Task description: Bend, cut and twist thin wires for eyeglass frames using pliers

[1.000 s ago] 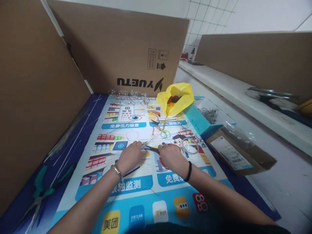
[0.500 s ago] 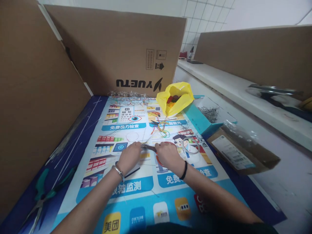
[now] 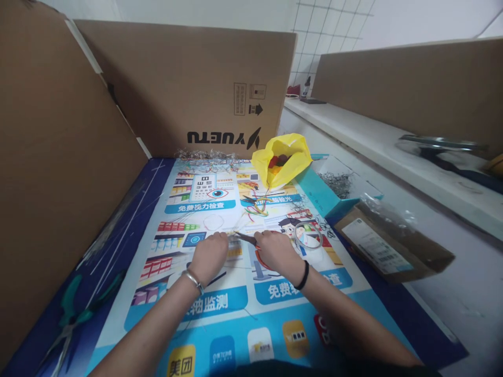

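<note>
My right hand (image 3: 277, 251) is closed round scissors (image 3: 246, 238) whose dark blades point left toward my left hand. My left hand (image 3: 211, 254) is closed in a pinch close to the blade tips; what it pinches is too small to make out. Beyond the hands, coloured threads (image 3: 257, 208) lie on the printed mat (image 3: 220, 327) beside a small dark pointed tool. A ring-shaped coil (image 3: 320, 238) of pale wire rests to the right of my right hand.
A yellow bag (image 3: 293, 162) stands open behind the threads. To its right are a turquoise box (image 3: 320, 193) with wire scraps and a brown carton (image 3: 393, 243). Green-handled pliers (image 3: 68, 319) lie at the left. Cardboard panels (image 3: 176, 84) enclose the back and left.
The scissors and my right hand have shifted slightly right, and the blades have drawn back from my left hand. The view has moved a little.
</note>
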Demonstrator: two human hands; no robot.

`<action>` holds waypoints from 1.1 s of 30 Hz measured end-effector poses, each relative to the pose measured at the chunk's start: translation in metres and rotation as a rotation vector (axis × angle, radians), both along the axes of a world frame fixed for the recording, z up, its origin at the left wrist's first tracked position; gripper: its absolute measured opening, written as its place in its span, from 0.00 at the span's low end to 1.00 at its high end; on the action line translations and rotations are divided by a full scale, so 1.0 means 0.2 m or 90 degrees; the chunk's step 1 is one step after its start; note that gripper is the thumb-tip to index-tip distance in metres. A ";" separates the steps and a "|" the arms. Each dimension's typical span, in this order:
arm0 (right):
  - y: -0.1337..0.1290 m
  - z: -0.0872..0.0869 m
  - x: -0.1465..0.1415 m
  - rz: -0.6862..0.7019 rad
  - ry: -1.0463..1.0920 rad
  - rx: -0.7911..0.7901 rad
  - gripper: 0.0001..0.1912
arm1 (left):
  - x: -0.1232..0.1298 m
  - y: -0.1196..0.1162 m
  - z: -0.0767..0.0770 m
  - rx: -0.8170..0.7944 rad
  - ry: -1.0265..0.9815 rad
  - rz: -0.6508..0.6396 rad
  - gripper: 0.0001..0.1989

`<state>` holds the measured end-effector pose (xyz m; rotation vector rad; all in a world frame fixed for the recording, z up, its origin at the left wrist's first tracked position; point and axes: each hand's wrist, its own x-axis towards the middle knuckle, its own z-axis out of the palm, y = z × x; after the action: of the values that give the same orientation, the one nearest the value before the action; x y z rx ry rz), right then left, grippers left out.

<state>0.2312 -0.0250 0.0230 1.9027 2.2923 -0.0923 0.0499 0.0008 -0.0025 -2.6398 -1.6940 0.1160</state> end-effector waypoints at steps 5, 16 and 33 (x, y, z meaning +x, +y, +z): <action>0.04 0.01 0.05 -0.035 -0.011 0.018 0.13 | -0.02 0.02 0.01 -0.034 -0.004 0.000 0.14; 0.10 0.01 0.15 -0.102 -0.048 0.001 0.14 | -0.15 0.05 0.08 -0.149 0.014 -0.009 0.13; 0.02 0.05 0.15 -0.005 -0.003 -0.045 0.18 | -0.40 0.14 0.23 -0.347 -0.325 -0.095 0.11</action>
<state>0.2606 -0.0207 0.0326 1.8750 2.2482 -0.1675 -0.0294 0.0286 0.0439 -3.4299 -1.7793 -0.1315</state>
